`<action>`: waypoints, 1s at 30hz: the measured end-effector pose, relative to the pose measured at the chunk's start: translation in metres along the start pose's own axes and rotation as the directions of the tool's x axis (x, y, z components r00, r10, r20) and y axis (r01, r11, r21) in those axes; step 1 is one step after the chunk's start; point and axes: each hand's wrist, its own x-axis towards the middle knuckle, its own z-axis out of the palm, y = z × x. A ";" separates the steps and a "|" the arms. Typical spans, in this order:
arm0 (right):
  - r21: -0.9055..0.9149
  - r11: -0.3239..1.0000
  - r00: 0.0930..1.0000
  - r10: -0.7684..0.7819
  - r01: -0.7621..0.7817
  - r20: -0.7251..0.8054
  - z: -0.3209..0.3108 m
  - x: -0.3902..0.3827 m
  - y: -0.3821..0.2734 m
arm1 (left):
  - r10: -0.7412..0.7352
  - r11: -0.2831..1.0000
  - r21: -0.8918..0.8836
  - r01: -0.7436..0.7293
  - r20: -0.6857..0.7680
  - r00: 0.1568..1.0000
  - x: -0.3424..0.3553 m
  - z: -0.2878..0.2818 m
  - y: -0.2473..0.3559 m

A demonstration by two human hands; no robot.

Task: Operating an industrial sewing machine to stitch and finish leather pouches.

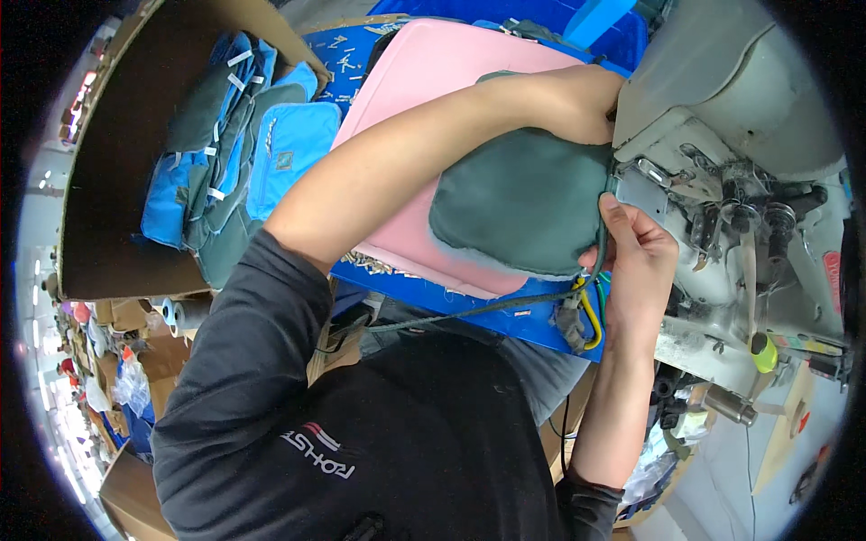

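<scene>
A dark green fabric piece (519, 203) with rounded corners lies on a pink board (410, 81), its right edge against the sewing machine (713, 180). A narrow dark green binding strip (469, 313) runs along that edge and trails down to the left. My right hand (639, 261) pinches the strip at the fabric's edge, just below the machine's metal plate (642, 194). My left arm reaches across the fabric. My left hand (582, 104) is curled at the fabric's upper right, close against the machine head; its fingertips and whatever they hold are hidden.
At the left, a cardboard box (104, 198) holds several blue and green sewn pouches (293, 149). Thread scraps litter the blue table (347, 54). A blue bin (541, 13) stands at the back. A yellow hook-shaped piece (593, 320) sits beside my right wrist.
</scene>
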 end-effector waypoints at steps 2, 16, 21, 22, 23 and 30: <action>-0.009 1.000 1.000 0.003 -0.003 -0.001 0.000 0.000 0.000 | -0.010 1.000 -0.008 0.009 -0.023 1.000 -0.002 0.001 0.003; 0.101 0.991 0.995 -0.091 0.085 0.049 0.002 -0.029 0.029 | 0.249 0.904 0.414 -0.109 -0.301 0.921 -0.100 0.028 0.057; 0.242 0.970 0.992 -0.018 -0.013 0.123 0.000 -0.080 0.045 | 0.363 0.807 0.542 -0.235 -0.141 0.921 -0.116 0.048 0.070; 0.261 0.965 0.988 -0.039 -0.002 0.151 0.000 -0.091 0.043 | 0.370 0.782 0.569 -0.253 -0.098 0.924 -0.118 0.049 0.072; 0.298 0.954 0.974 -0.051 -0.017 0.218 -0.002 -0.099 0.035 | 0.376 0.780 0.567 -0.265 -0.086 0.923 -0.119 0.051 0.072; 0.220 0.972 0.993 -0.100 0.084 0.063 -0.007 -0.081 0.032 | 0.416 0.854 0.470 -0.222 -0.364 0.833 -0.125 0.066 0.067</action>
